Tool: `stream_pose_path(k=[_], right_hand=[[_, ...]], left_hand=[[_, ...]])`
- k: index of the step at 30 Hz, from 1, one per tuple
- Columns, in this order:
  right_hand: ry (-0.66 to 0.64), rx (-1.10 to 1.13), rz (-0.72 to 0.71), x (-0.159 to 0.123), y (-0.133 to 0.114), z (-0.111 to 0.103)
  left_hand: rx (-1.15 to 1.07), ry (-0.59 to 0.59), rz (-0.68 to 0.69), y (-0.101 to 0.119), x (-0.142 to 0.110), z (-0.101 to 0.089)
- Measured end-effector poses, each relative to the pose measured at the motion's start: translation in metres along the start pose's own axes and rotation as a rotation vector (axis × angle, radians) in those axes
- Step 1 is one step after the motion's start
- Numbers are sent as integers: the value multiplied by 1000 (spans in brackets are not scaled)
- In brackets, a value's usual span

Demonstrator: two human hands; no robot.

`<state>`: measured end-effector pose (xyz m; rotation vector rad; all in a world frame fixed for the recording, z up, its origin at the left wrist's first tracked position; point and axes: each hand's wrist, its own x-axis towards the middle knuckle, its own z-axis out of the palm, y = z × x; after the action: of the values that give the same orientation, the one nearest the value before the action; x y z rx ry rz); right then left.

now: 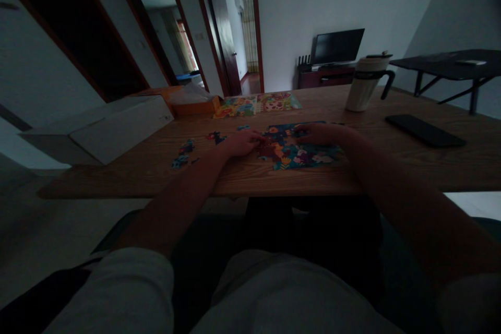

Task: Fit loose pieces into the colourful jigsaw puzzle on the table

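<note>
A colourful jigsaw puzzle lies partly put together on the wooden table. My left hand rests at the puzzle's left edge, fingers curled down and pressing on its pieces. My right hand lies on the puzzle's upper right part, fingers bent down onto it. Whether either hand grips a piece is hidden in the dim light. Loose puzzle pieces lie to the left of my left hand, with a few more pieces nearer to it.
A white lidded mug stands at the back right, a dark phone to the right. Two finished puzzle boards, an orange box and a white box sit at the back left. Doorways and a TV are behind.
</note>
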<state>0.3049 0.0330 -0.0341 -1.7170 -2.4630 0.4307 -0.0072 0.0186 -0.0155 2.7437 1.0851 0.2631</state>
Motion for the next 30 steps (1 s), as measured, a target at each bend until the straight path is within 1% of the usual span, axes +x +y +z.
stream_pose_path(k=[2,5,11,15,18,21,24,26,27,28,30], right_hand=[[-1,6,4,0,0,0],[0,5,23,0,0,0],[10,12,9,1,0,0],[9,1,8,3,3,1],[4,5,21,4,5,2],[10,7,23,5,6,2],[10,-4,5,4,4,2],[2,-11,0,3,3,1],[-1,-11,-1,2,3,1],[-1,-7,-3,2,3,0],[-1,3,-9,1,2,0]], left_hand=[[-18,-30,27,1,0,0],[-20,-50,49,8,-2,-1],[-1,-62,31,23,-5,-4],[-15,-98,62,25,-7,-6],[17,-124,65,27,-9,-8],[35,-128,69,29,-9,-8],[21,-141,76,26,-8,-7],[0,-153,46,19,-7,-7],[-10,-145,9,14,-8,-9],[-17,-124,-46,7,-9,-12],[-18,-45,-189,-7,-13,-20]])
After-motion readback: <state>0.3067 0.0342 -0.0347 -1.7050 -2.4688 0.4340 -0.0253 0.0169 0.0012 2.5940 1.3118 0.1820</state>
